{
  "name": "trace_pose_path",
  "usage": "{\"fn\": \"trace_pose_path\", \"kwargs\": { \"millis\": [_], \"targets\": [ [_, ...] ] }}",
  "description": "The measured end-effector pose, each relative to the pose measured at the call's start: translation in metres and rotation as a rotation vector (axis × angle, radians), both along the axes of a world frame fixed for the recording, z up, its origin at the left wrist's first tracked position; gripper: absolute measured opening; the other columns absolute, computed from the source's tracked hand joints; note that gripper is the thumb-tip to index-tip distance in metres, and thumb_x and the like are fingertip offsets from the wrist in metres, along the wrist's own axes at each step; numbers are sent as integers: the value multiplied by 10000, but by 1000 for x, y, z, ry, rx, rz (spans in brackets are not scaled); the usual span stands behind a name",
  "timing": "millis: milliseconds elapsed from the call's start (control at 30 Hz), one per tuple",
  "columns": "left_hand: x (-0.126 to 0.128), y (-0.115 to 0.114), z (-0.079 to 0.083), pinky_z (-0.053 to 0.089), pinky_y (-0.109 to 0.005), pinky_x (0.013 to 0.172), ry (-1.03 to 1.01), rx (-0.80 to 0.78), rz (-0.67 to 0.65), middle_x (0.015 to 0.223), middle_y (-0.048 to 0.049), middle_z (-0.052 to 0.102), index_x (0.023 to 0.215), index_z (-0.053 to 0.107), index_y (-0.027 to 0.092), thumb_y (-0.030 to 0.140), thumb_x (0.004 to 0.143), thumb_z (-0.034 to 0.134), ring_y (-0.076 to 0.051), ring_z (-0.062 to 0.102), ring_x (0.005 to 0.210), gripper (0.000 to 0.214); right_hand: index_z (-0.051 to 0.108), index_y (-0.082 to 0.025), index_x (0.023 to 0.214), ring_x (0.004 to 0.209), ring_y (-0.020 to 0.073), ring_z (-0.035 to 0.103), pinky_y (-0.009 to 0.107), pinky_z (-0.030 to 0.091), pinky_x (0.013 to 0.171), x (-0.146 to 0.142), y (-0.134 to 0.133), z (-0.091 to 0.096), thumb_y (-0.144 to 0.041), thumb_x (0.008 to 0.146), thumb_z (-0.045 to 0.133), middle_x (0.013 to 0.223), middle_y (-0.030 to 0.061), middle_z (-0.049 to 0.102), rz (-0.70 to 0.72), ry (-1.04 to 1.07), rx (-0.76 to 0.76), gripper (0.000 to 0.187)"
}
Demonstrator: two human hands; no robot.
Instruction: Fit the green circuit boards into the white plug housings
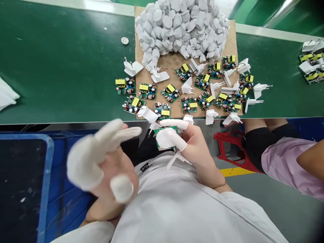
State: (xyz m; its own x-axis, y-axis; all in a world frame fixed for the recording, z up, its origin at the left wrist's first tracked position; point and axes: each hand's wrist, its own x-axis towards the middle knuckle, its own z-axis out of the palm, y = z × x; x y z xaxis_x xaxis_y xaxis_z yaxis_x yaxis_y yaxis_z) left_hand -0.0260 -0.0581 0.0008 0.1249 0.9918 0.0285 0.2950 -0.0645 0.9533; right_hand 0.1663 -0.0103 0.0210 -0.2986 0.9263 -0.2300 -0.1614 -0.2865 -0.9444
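My right hand [193, 141], white cots on its fingers, grips a green circuit board [174, 129] in front of my body. A flattened white putty-like lump [164, 138] covers much of the board, with my thumb pressing on its edge. A white plug piece [178, 159] hangs just below the board. Off to the left of it, my left hand [111, 162] is raised and blurred by motion. Its fingers are spread, with white coverings on them, and no held object can be made out.
Several boards with yellow transformers [144, 88] and white plug pieces [160, 76] lie along the bench's near edge. Behind them, white lumps [177, 27] are heaped on cardboard [167, 60]. A blue-rimmed bin [47, 162] stands left; a red stool [231, 148] and another person's sleeve [283, 162] are right.
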Motion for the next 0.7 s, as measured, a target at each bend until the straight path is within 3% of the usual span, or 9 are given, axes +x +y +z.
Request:
{"fn": "trace_pose_path", "kwargs": {
  "millis": [33,67,167,233,367,567,700],
  "targets": [
    [3,4,3,619,-632,965,-82,121,212,1329,-83,759,1567,510,373,827,1000,407,-395,686,1330,733,818,-223,1172,932,229,803,340,698,831,0,0,1,-554,960,806,1089,62,840,9,32,-24,393],
    [7,7,6,633,-541,964,-156,142,278,1270,-74,772,1520,576,344,684,1025,560,-333,739,1198,601,821,-226,1159,938,230,802,343,698,844,0,1,2,-576,950,818,1092,61,838,21,55,-39,408],
    [19,15,11,644,-373,858,-301,-137,84,1095,-49,808,1401,693,267,470,1013,736,-226,760,915,440,822,-237,1157,975,240,800,363,697,872,1,1,1,-597,948,828,1128,64,832,42,77,-43,417],
    [25,16,14,631,-324,745,-374,-285,13,1003,-30,810,1412,683,255,454,1008,759,-185,724,765,456,813,-242,1192,983,251,803,368,700,854,3,0,1,-642,968,787,1147,67,830,45,89,-41,459],
    [32,14,19,535,-231,560,-447,-284,85,855,-11,790,1384,710,220,442,1020,756,-105,580,553,428,764,-241,1293,1016,260,801,363,699,852,5,-2,1,-643,989,753,1184,66,826,83,133,-12,504],
    [37,16,21,523,-235,500,-505,-292,196,701,-17,736,1225,839,165,507,923,856,-125,585,518,457,736,-254,1353,1092,251,780,369,681,950,11,-5,-7,-461,967,834,1214,58,805,87,139,65,449],
    [39,17,20,589,-270,578,-489,-235,217,771,-60,795,1212,865,175,563,954,805,-167,682,599,470,724,-269,1383,944,220,786,347,691,842,13,-4,-9,-464,980,820,1183,45,809,128,190,83,458]
  ]
}}
